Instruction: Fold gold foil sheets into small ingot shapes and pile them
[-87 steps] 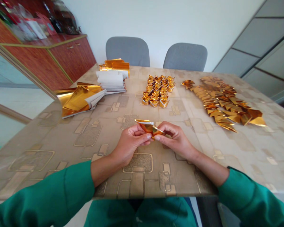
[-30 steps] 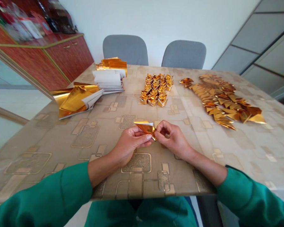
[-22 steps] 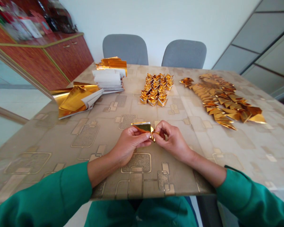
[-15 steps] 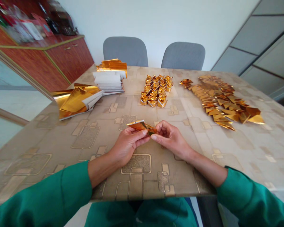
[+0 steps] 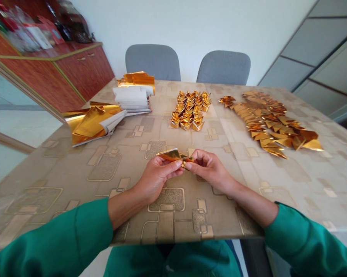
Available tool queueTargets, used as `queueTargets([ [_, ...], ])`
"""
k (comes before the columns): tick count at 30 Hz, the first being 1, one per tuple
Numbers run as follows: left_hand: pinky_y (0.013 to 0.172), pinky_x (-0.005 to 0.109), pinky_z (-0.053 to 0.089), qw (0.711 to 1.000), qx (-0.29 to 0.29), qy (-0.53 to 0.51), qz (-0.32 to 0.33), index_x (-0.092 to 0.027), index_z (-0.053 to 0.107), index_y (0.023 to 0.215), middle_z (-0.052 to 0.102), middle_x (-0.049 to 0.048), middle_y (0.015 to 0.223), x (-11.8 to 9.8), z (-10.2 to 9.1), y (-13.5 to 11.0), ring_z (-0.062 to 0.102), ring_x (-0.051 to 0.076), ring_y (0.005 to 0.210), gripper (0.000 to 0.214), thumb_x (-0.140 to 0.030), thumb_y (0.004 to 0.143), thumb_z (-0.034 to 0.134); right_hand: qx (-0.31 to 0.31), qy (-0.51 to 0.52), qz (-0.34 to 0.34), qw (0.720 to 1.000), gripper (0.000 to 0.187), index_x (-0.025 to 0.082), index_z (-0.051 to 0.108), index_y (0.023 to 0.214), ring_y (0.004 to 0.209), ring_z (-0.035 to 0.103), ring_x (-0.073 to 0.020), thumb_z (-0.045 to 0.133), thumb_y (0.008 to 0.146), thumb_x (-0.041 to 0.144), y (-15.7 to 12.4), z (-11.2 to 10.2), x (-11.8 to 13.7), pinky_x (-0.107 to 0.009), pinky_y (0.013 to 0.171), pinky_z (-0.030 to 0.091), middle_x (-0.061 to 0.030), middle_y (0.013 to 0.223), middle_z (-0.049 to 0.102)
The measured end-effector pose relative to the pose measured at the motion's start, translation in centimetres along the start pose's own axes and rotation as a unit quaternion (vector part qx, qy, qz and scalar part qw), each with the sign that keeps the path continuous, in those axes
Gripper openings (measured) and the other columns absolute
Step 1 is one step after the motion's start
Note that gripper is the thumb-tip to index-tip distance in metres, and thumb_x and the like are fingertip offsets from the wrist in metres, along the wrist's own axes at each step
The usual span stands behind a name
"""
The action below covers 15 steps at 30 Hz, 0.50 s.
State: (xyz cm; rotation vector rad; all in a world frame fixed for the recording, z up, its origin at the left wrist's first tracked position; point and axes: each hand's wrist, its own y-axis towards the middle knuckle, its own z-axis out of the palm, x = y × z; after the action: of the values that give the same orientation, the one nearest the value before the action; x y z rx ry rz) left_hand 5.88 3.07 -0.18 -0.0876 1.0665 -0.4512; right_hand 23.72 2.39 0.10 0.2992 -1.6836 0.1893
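Observation:
Between my two hands, just above the near part of the table, is a folded piece of gold foil paper [image 5: 172,154]. My left hand [image 5: 157,173] grips its left part, thumb on top and fingers beneath. The thumb and bent fingers of my right hand [image 5: 209,167] pinch its right end. A pointed flap with a pale edge stands up at the left of the piece. Both thumb tips almost meet at its near side. Part of the paper is hidden behind my fingers.
Rows of folded gold ingots [image 5: 190,109] stand mid-table. At right lies a spread of flat folded gold pieces [image 5: 273,125]. Gold sheets [image 5: 94,119] and a white-edged paper stack [image 5: 133,100] lie at left. Two grey chairs [image 5: 152,63] stand behind the patterned table [image 5: 104,207].
My right thumb has moved up and pressed onto the near side of the gold paper, next to my left thumb. The piece's right end is folded a little differently. The piles are unchanged.

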Motion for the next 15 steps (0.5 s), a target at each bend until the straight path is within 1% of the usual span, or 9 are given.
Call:
queueTargets([
  [2,0.067,0.022,0.056,1.000,-0.010,0.003,0.005,-0.014,0.072,0.080,0.072,0.0020,0.080,-0.01,0.06,0.00,0.065,0.011,0.070,0.025,-0.023,0.062,0.086,0.008,0.010,0.016,1.000,0.039,0.020,0.050,0.073,0.054,0.035,-0.0091,0.064,0.083,0.055,-0.04,-0.05,0.07,-0.023,0.049,0.027,0.0053,0.062,0.044],
  [6,0.065,0.023,0.055,1.000,-0.017,0.019,0.006,-0.013,0.071,0.079,0.070,0.0020,0.077,-0.02,0.24,-0.03,0.063,0.010,0.067,0.025,-0.023,0.061,0.086,-0.011,0.003,0.015,1.000,0.039,0.021,0.050,0.072,0.054,0.034,-0.0096,0.062,0.086,0.055,-0.17,-0.07,-0.02,-0.023,0.049,0.027,0.0056,0.060,0.042],
  [8,0.064,0.022,0.054,0.999,-0.017,0.025,0.011,-0.013,0.071,0.078,0.070,0.0016,0.076,0.01,0.28,-0.02,0.062,0.010,0.067,0.024,-0.023,0.061,0.085,-0.004,0.001,0.014,1.000,0.039,0.020,0.051,0.072,0.055,0.036,-0.0097,0.061,0.086,0.055,-0.13,-0.13,-0.08,-0.023,0.051,0.029,0.0050,0.061,0.044],
  [12,0.065,0.022,0.053,0.999,-0.017,0.031,0.027,-0.014,0.071,0.080,0.070,0.0019,0.080,0.14,0.21,0.09,0.063,0.011,0.070,0.023,-0.024,0.064,0.083,0.011,0.000,0.003,1.000,0.043,0.019,0.057,0.073,0.062,0.047,-0.0115,0.053,0.091,0.058,0.11,-0.35,-0.14,-0.025,0.059,0.037,0.0016,0.067,0.053],
  [15,0.065,0.022,0.053,0.999,-0.017,0.024,0.028,-0.015,0.071,0.080,0.070,0.0015,0.080,0.21,0.14,0.16,0.063,0.010,0.070,0.023,-0.023,0.064,0.084,0.004,-0.025,0.008,1.000,0.044,0.019,0.055,0.072,0.060,0.044,-0.0110,0.054,0.089,0.059,0.13,-0.33,-0.22,-0.025,0.057,0.034,0.0022,0.066,0.051],
])
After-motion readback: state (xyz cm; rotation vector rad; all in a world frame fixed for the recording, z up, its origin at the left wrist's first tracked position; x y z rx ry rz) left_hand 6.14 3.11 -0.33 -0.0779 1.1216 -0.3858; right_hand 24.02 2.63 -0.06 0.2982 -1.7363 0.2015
